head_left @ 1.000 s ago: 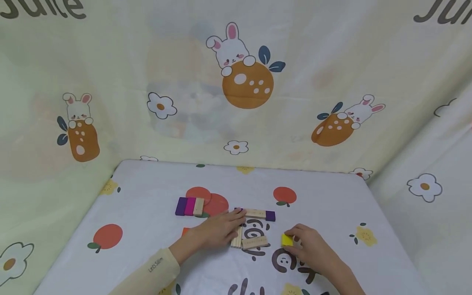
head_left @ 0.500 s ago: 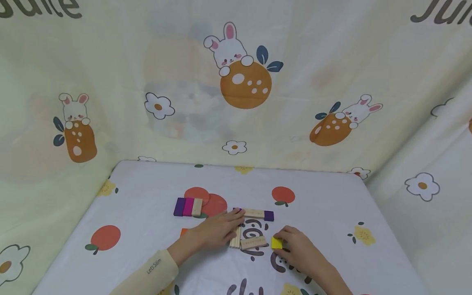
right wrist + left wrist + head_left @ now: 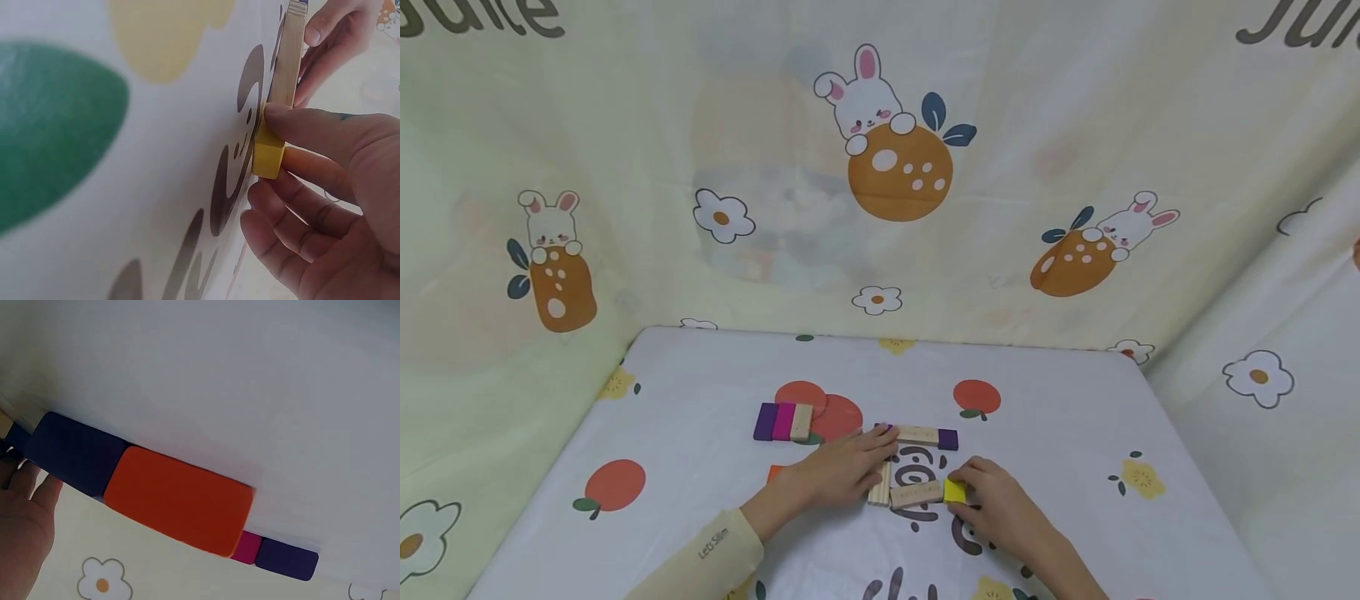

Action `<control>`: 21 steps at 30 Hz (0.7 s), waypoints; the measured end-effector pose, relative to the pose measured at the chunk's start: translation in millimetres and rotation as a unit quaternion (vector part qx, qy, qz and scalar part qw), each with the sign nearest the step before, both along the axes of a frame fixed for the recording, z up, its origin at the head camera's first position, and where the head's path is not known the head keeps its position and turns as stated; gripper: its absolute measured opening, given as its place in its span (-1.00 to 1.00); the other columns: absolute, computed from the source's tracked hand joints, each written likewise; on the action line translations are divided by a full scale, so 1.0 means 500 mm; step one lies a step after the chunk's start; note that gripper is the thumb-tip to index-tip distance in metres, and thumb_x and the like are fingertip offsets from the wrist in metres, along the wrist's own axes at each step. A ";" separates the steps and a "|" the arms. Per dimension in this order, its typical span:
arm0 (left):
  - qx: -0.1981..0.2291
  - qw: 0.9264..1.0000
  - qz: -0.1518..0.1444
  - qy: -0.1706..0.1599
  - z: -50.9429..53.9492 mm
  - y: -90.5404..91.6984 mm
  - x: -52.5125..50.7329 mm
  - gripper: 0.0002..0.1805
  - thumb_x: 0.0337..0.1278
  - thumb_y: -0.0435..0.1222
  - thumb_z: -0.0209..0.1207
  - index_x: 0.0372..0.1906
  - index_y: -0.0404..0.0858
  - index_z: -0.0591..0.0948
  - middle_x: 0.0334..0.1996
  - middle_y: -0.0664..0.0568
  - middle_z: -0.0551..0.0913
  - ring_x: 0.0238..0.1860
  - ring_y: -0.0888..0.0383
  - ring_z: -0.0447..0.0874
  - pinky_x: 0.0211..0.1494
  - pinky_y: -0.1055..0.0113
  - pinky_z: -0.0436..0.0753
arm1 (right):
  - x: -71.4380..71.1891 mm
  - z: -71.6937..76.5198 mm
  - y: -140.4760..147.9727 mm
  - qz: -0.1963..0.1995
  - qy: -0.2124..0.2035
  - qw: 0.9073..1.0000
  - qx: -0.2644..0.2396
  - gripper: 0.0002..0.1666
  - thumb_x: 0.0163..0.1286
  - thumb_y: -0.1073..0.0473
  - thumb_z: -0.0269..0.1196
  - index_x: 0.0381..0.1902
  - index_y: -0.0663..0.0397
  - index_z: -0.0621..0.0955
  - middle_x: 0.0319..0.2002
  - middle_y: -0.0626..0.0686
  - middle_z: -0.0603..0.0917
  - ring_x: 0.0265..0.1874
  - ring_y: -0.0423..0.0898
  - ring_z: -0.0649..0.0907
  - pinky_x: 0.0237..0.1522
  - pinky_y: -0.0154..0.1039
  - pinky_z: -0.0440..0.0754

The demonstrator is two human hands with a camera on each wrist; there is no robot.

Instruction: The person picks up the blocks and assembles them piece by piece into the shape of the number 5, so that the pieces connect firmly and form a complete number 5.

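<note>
In the head view, my right hand (image 3: 1003, 504) pinches a small yellow block (image 3: 955, 491) between thumb and fingers. It sits at the right end of a plain wooden block (image 3: 916, 494), seemingly touching it. The right wrist view has the thumb on the yellow block (image 3: 269, 153), in line with the wooden block (image 3: 289, 62). My left hand (image 3: 842, 467) lies with extended fingers on the left corner of the block arrangement, partly covering a purple block and upright wooden blocks (image 3: 880, 487). Across the top runs a wooden block (image 3: 917, 435) with a purple block (image 3: 948, 439) at its end.
Purple (image 3: 765, 422), magenta (image 3: 783, 422) and plain wooden (image 3: 801, 422) blocks lie side by side at the back left. An orange block (image 3: 775, 472) is mostly hidden behind my left forearm. A patterned cloth (image 3: 1060, 417) covers the table, with cloth walls around.
My right hand has slid the yellow block leftward, from apart on the cloth to the wooden block's right end. The left hand stays put.
</note>
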State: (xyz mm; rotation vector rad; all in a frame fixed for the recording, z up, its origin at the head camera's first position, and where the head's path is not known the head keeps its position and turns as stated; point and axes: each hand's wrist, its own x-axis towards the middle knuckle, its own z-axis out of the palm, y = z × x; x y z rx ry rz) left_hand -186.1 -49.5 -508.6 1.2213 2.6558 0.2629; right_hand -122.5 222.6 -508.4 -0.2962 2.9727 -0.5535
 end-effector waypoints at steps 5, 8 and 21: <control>0.003 1.000 0.004 -0.004 -0.001 0.000 -0.002 -0.38 0.65 -0.11 0.03 0.65 -0.15 0.29 0.72 0.08 0.14 0.75 0.06 0.04 0.74 0.04 0.24 | 0.001 0.002 -0.001 0.000 -0.010 1.000 -0.003 -0.57 0.16 0.08 0.63 -0.01 -0.02 0.79 -0.11 -0.11 0.72 -0.22 -0.26 0.55 0.01 -0.22 0.78; 0.005 1.000 0.003 -0.002 -0.002 0.000 -0.003 -0.38 0.65 -0.11 0.03 0.65 -0.15 0.29 0.72 0.07 0.14 0.75 0.06 0.05 0.74 0.04 0.24 | 0.002 0.002 -0.002 -0.001 -0.011 1.000 -0.004 -0.57 0.16 0.09 0.63 -0.01 -0.02 0.79 -0.10 -0.11 0.72 -0.22 -0.26 0.55 0.01 -0.22 0.78; -0.002 1.000 0.001 0.003 -0.006 0.001 -0.001 -0.36 0.63 -0.11 0.07 0.66 -0.13 0.29 0.72 0.09 0.14 0.75 0.08 0.04 0.75 0.05 0.24 | 0.007 0.002 0.006 0.039 0.001 0.999 -0.011 -0.58 0.19 0.13 0.61 0.02 -0.05 0.79 -0.05 -0.14 0.72 -0.14 -0.27 0.62 0.05 -0.24 0.79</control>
